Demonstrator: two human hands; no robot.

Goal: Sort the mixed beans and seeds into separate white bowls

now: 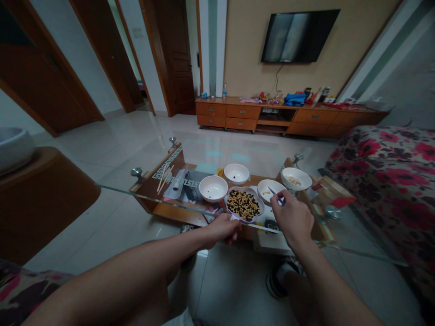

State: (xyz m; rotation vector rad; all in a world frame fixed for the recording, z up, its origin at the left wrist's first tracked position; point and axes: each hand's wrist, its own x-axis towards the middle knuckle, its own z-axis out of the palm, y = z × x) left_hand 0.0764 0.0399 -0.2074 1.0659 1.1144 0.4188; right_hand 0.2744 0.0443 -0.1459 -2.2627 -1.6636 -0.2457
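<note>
My right hand (pixel 294 217) is closed in a pinch around dark tweezers (pixel 280 199), whose tips point down into a white bowl (pixel 277 184) with a few pale pieces inside. To its left, a flower-shaped bowl (pixel 260 199) is full of mixed yellow and black beans (pixel 243 204). My left hand (pixel 226 228) is closed at the near rim of that bowl, thumb on top and fingers curled by the table edge. Two more white bowls, one on the left (pixel 213 181) and one behind (pixel 236 167), each hold a dark bean or so. A further white bowl (pixel 297 172) on the right holds pale pieces.
The bowls stand on a glass table (pixel 115 186) with a wooden shelf below. Chopsticks (pixel 165 179) and a plastic roll (pixel 177 183) lie at the left. A paper bag (pixel 331 192) is at the right, near a flowered sofa (pixel 390 158). A TV cabinet (pixel 244 117) stands beyond.
</note>
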